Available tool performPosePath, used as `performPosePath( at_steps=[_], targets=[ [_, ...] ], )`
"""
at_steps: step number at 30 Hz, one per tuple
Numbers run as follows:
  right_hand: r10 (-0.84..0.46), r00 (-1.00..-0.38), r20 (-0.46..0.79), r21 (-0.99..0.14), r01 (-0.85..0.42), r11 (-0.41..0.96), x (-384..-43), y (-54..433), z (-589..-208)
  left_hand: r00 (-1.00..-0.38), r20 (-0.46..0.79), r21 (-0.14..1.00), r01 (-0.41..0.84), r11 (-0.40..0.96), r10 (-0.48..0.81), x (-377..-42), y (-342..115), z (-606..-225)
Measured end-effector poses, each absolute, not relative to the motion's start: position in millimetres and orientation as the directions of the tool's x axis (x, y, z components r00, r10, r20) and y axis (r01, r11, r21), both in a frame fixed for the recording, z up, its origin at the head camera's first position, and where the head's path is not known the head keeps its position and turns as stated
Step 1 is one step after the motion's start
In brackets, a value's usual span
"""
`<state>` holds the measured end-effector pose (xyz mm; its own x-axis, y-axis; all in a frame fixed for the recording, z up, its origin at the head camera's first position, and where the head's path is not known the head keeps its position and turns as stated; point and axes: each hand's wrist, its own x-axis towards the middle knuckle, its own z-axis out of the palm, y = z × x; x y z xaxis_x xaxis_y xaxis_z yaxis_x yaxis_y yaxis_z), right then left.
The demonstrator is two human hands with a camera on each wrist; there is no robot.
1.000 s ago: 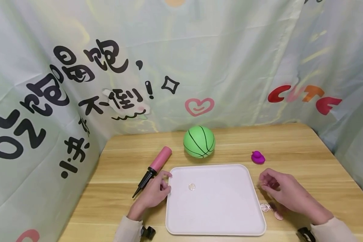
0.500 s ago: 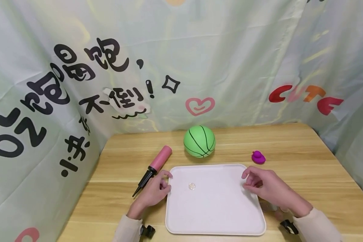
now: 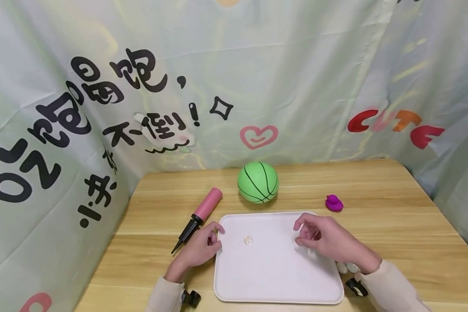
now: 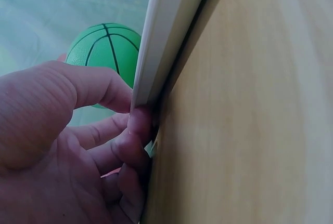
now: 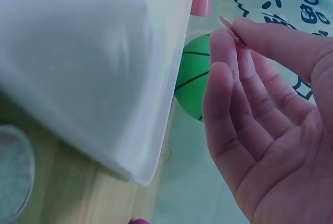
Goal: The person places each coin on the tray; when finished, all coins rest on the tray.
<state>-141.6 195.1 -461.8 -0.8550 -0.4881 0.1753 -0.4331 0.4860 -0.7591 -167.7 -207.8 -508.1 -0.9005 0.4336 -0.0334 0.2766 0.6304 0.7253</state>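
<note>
My left hand (image 3: 199,248) pinches the left rim of a white rectangular tray (image 3: 273,277); the left wrist view shows the thumb on one side of the rim (image 4: 158,42) and fingertips at the other. A shiny coin (image 3: 248,240) lies flat on the tray's left half. Over the tray's right part, my right hand (image 3: 329,238) pinches another thin coin (image 5: 231,30) between thumb and index finger, plainest in the right wrist view. Several more coins (image 3: 347,268) sit beside the tray's right edge, partly hidden by the right wrist.
A green basketball-patterned ball (image 3: 258,182) stands behind the tray. The pink and black hand pump (image 3: 198,219) lies to the tray's left, close to the left hand. A small purple duck (image 3: 334,203) is at the back right. Printed cloth (image 3: 296,86) hangs behind the wooden table (image 3: 405,208).
My right hand has moved left from beside the tray to above its right part, carrying the pinched coin. The left hand has stayed at the tray's left rim.
</note>
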Motion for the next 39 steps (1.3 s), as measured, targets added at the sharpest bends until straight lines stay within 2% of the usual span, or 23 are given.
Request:
performPosePath(
  at_steps=[13, 39],
  targets=[
    [-0.497, -0.86, 0.113, -0.782, -0.386, 0.489, -151, 180, -461, -0.902, -0.047, 0.724, 0.265, 0.637, 0.429, -167, -206, -506],
    [-0.553, -0.83, 0.069, -0.762, -0.401, 0.508, -177, 148, -469, -0.902, -0.049, 0.739, 0.256, 0.623, 0.429, -168, -207, -507]
  ],
)
